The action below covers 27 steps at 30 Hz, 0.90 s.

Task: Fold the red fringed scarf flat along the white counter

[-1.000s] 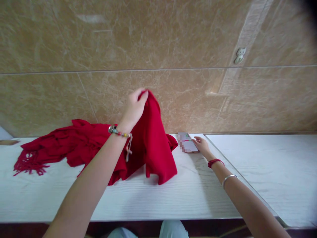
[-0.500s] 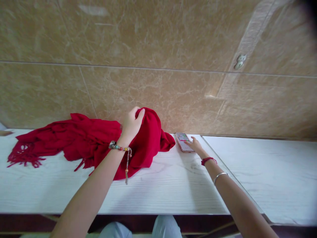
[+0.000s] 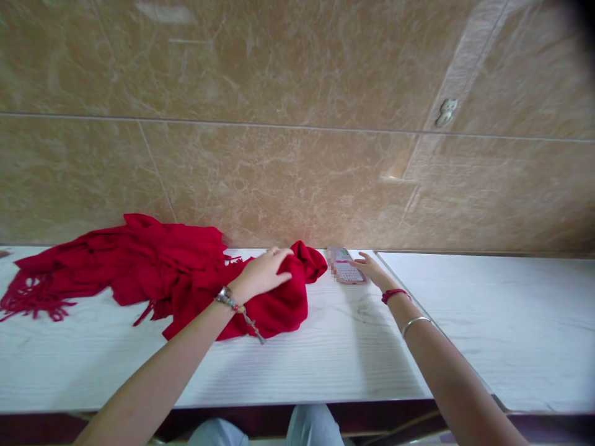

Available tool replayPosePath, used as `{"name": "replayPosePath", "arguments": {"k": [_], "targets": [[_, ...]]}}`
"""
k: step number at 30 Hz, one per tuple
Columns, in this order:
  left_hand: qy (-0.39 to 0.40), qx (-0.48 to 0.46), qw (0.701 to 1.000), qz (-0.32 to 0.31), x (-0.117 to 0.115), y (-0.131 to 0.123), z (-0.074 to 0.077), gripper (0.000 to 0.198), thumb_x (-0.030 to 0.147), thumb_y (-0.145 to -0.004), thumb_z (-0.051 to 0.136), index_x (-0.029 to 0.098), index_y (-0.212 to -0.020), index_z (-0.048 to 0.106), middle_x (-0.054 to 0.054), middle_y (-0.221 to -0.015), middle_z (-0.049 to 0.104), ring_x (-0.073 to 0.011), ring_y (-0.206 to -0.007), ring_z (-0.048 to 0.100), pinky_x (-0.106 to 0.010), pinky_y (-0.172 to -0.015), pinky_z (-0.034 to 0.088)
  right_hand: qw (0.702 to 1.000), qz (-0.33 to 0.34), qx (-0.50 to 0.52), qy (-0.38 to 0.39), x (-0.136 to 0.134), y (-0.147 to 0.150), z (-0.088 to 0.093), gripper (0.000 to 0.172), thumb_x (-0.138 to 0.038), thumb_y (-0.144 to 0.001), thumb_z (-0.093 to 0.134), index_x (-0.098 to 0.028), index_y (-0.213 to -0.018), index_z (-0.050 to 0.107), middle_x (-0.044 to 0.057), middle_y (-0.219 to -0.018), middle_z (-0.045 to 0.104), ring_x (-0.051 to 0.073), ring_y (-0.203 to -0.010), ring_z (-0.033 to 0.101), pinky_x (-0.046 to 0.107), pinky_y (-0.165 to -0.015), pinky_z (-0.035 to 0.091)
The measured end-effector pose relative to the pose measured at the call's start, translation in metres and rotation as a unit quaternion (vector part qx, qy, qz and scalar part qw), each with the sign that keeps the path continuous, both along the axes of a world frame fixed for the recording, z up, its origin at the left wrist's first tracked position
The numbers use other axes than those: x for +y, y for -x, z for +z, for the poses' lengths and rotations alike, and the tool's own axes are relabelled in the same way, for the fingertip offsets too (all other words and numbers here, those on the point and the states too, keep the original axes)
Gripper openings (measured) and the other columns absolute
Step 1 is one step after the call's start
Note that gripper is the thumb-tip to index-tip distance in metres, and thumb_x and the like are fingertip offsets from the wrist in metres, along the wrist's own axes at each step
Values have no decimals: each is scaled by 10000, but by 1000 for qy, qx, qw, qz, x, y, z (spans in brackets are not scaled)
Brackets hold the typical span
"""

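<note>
A red fringed scarf [image 3: 195, 263] lies crumpled along the back of the white tabletop, its tassels spread at the far left. Over its bunched right part rests my left hand [image 3: 266, 272], palm down, fingers stretched out and thumb apart, gripping nothing that I can see. A phone [image 3: 348, 269] with a lit screen and what looks like a keyboard on it lies right of the scarf, close to the wall. My right hand [image 3: 372, 267] is at the phone's right edge, its fingers apart and the nearest one over the screen; whether it touches cannot be made out.
A brown marbled tile wall [image 3: 279, 179] rises directly behind the tabletop [image 3: 297, 371]. Stuck on the wall at the right is a small cat-shaped piece [image 3: 447, 113]. A seam divides the top from another white surface [image 3: 502, 322] on the right. My knees show below the front edge.
The raised fold of scarf has dropped from my left hand's pinch, and that hand has come down and right with its fingers opened. My right hand stays beside the phone.
</note>
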<state>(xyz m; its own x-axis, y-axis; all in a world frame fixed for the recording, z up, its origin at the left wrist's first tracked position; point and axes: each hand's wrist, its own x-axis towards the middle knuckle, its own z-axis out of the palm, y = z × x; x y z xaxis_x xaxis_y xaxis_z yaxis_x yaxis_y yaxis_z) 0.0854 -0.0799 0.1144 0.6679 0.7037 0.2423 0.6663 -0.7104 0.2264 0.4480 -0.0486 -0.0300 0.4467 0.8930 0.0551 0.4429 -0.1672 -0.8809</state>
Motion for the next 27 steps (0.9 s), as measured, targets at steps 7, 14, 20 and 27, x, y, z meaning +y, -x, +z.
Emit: {"name": "replayPosePath", "arguments": {"k": [7,14,20,27], "targets": [[-57,-41,989,130,6,-5,11,297,122,-818,355,166,-1041,547,-108,-1087,584,-223,-1018,537,-369,-861,414,999,-3,32,-5,-6,-8,-1,598,-146,-678,618,-112,-1239,412,145,-1093,609,189,-862,629,300,-728,516],[82,118,988,61,13,12,-34,694,412,-582,702,229,-1210,471,-146,-1395,286,-416,-1210,314,-551,-898,344,1000,-10,13,-8,-4,-4,-3,589,-175,-653,645,-111,-1206,454,127,-1051,621,180,-839,628,276,-701,512],[18,11,995,102,24,-1,-65,795,279,-560,725,276,-1283,393,-147,-1431,192,-438,-1258,199,-595,-898,313,999,-26,-27,6,2,5,-5,705,-247,-592,705,-106,-1229,440,130,-1034,612,186,-774,628,263,-626,503],[0,-204,975,92,55,-24,-21,382,208,-819,378,184,-1182,494,-72,-1071,601,-178,-1069,516,-297,-897,414,996,-62,-62,14,8,0,-10,579,-292,-672,641,-136,-1202,469,112,-1024,629,174,-780,629,250,-622,491]]}}
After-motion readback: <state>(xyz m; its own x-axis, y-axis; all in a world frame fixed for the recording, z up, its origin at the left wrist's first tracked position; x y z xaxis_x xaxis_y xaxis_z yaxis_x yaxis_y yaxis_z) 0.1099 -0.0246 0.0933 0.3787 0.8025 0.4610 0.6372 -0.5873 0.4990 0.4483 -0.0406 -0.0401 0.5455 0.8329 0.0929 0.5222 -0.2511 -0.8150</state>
